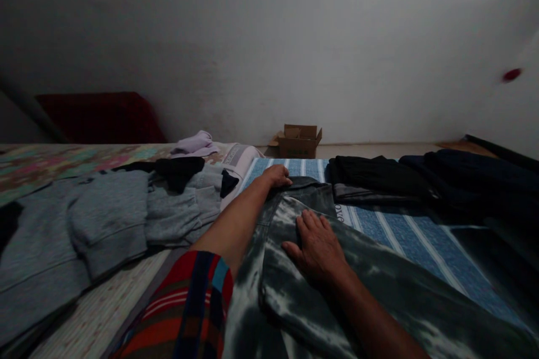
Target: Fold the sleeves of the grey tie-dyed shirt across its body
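Here, a small cardboard box (298,141) stands open on the floor by the white wall (295,39), its contents too dark to tell. On the bed's blue striped sheet (391,230) lie mottled grey jeans (379,286): the left hand (278,175) rests at their far end, fingers curled on the cloth, while the right hand (318,247) presses flat, fingers together and gripping nothing. Grey sweatshirts (105,219) lie left, dark folded clothes (379,176) right.

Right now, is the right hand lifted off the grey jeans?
No, the right hand lies flat, palm down, on the grey jeans.
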Tool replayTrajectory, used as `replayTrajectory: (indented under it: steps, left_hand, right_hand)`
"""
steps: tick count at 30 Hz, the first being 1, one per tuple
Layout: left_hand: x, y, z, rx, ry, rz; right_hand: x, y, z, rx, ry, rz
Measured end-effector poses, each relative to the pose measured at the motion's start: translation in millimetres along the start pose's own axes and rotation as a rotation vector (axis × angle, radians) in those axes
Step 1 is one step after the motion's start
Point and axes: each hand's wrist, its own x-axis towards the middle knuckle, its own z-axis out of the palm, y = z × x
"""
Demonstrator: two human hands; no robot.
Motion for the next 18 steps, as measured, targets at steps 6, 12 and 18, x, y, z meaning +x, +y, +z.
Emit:
replayTrajectory:
  steps: [6, 12, 18]
  left_hand:
    - [-7, -3, 0.6, -0.038, 0.017, 0.025]
    - [-11, 1, -2.2, -0.035, 0.042, 0.063]
    - [-18, 7, -9.7, -0.009, 0.029, 0.095]
  right_hand:
    - [36, 4, -35, 0.059, -0.015, 0.153]
    - [136, 24, -69, 0.147, 0.033, 0.181]
    - [174, 41, -49, 0.307, -0.227, 0.193]
